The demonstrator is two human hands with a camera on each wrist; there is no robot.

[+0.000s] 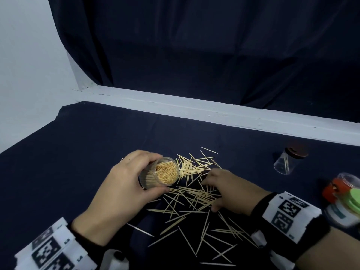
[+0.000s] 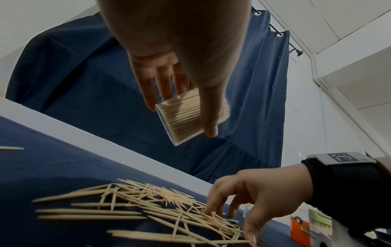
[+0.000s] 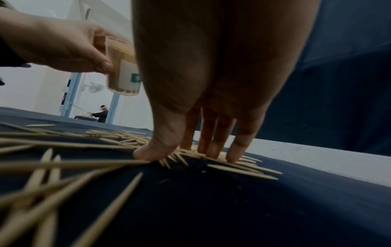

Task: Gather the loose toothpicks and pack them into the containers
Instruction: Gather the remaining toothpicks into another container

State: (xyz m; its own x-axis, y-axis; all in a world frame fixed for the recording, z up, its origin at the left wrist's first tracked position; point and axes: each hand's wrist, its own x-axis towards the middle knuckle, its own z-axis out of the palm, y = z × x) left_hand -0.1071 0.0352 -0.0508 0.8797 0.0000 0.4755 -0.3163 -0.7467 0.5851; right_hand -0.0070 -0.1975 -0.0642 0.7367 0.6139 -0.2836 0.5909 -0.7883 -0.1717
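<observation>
My left hand (image 1: 128, 178) grips a clear container (image 1: 163, 174) packed with toothpicks and holds it tilted above the dark blue cloth, its open mouth towards me. In the left wrist view the thumb and fingers wrap the container (image 2: 184, 117). Loose toothpicks (image 1: 187, 199) lie scattered across the middle and near part of the cloth. My right hand (image 1: 224, 190) is palm down on the pile just right of the container. Its fingers (image 3: 211, 142) and thumb press on the toothpicks (image 3: 232, 165), spread apart and not pinching any.
A clear jar with a brown lid (image 1: 288, 160) lies on its side at the right with a few toothpicks inside. Containers with orange and green lids (image 1: 342, 199) sit at the right edge. A white ledge (image 1: 214, 112) and dark curtain close off the back.
</observation>
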